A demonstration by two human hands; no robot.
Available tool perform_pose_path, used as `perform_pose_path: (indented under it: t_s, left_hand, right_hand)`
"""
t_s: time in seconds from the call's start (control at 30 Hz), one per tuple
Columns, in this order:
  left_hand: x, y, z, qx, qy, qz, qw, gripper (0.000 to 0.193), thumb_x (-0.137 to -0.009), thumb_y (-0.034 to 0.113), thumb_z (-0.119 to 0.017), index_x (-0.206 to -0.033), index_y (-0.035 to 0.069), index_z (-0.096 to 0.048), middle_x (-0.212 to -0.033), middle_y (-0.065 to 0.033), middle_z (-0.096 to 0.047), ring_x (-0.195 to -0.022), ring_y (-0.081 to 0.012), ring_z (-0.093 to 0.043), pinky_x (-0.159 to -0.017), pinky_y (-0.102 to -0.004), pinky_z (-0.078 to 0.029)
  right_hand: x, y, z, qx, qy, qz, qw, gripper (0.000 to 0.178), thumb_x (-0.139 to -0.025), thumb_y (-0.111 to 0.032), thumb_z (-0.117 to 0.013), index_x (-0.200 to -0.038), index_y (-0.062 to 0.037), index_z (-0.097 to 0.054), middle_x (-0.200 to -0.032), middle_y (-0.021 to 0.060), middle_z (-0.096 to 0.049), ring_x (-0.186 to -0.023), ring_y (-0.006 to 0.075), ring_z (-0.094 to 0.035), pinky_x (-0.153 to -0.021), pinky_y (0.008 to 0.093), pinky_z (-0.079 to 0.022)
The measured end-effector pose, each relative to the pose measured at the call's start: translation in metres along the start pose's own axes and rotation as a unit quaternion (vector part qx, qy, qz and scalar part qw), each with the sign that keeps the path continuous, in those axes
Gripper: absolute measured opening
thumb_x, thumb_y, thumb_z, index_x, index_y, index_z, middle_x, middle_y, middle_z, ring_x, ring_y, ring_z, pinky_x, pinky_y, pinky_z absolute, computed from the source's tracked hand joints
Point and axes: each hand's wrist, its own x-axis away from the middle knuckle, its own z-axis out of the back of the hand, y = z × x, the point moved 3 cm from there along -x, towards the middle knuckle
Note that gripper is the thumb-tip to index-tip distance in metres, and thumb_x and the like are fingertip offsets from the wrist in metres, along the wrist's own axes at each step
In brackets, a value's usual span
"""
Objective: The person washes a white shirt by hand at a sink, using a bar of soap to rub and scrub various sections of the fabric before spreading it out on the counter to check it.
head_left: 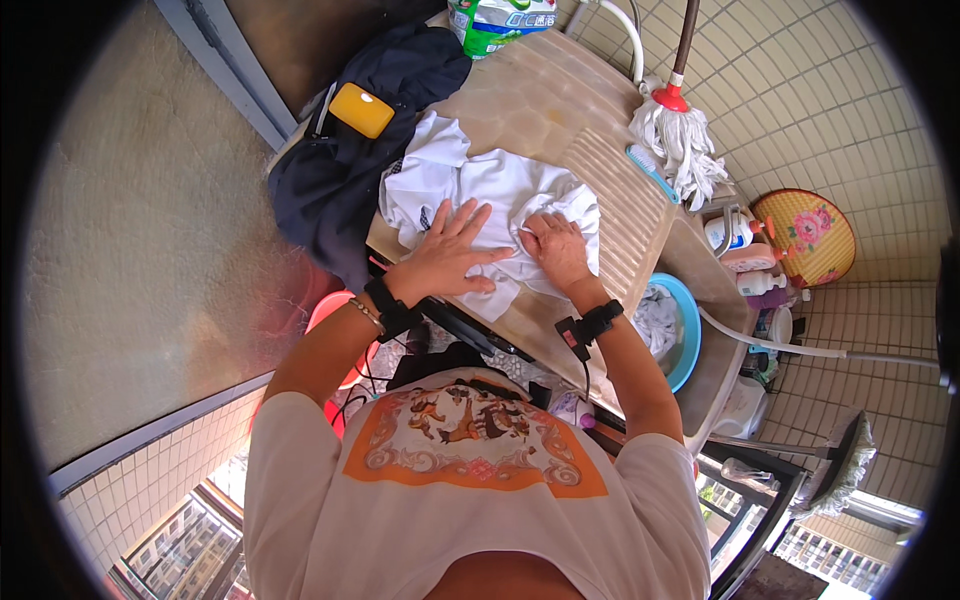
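Observation:
A white garment (490, 185) lies spread and wrinkled over the stone washboard counter (610, 165). My left hand (445, 255) rests flat on its left part, fingers spread. On the right part, my right hand (555, 245) presses down with its fingers curled into the bunched cloth. Beyond the left edge of the white cloth is a pile of dark clothing (340, 190). A yellow rounded block (362, 110), which looks like soap or a soap box, sits on that pile. Both wrists wear black straps.
A blue basin (685, 345) holding pale cloth stands in the sink area at right. A blue brush (652, 172) lies beside a white mop head (685, 140). Several bottles (765, 283) and a woven fan (805, 237) line the tiled wall. A grey hose (800, 349) crosses the right side.

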Motion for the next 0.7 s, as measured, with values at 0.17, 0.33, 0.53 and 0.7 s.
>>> perform_pose_path:
  t_s: [0.17,0.33,0.53,0.7]
  left_hand:
    - [0.003,-0.002,0.000,0.002,-0.008,0.010,1.000,0.064,-0.091,0.059,-0.068,-0.151,0.043,-0.055,-0.173,-0.0245,-0.016,-0.161,-0.0439,-0.006,-0.125,-0.0667,0.001]
    - [-0.002,0.000,0.001,0.008,-0.017,0.012,1.000,0.065,-0.090,0.061,-0.068,-0.151,0.043,-0.056,-0.172,-0.0247,-0.016,-0.161,-0.0438,-0.006,-0.125,-0.0675,0.002]
    - [-0.011,0.006,0.008,-0.069,-0.151,0.051,0.985,0.066,-0.087,0.060,-0.071,-0.150,0.043,-0.057,-0.172,-0.0233,-0.017,-0.161,-0.0434,-0.007,-0.126,-0.0651,-0.001]
    - [-0.005,0.002,-0.003,0.003,-0.012,0.014,1.000,0.067,-0.087,0.060,-0.072,-0.150,0.042,-0.057,-0.174,-0.0219,-0.015,-0.161,-0.0429,-0.005,-0.126,-0.0643,-0.002]
  right_hand:
    - [0.014,0.019,0.024,0.074,0.002,0.023,0.997,0.013,-0.086,-0.026,-0.071,-0.093,-0.0158,-0.068,-0.090,0.0011,-0.069,-0.094,0.0234,-0.064,-0.080,0.0462,-0.044]
    - [-0.012,0.001,0.022,-0.061,-0.013,-0.074,0.995,0.016,-0.092,-0.027,-0.069,-0.092,-0.0112,-0.067,-0.090,0.0125,-0.072,-0.084,0.0378,-0.069,-0.079,0.0501,-0.051]
    - [-0.033,-0.054,0.004,-0.075,0.040,0.076,0.993,0.022,-0.088,-0.032,-0.076,-0.103,-0.0167,-0.070,-0.105,-0.0005,-0.069,-0.110,0.0225,-0.061,-0.093,0.0463,-0.039]
    - [-0.009,0.009,-0.006,-0.133,-0.020,0.036,0.990,0.027,-0.083,-0.024,-0.081,-0.107,-0.0201,-0.070,-0.109,-0.0018,-0.067,-0.110,0.0237,-0.061,-0.090,0.0462,-0.040]
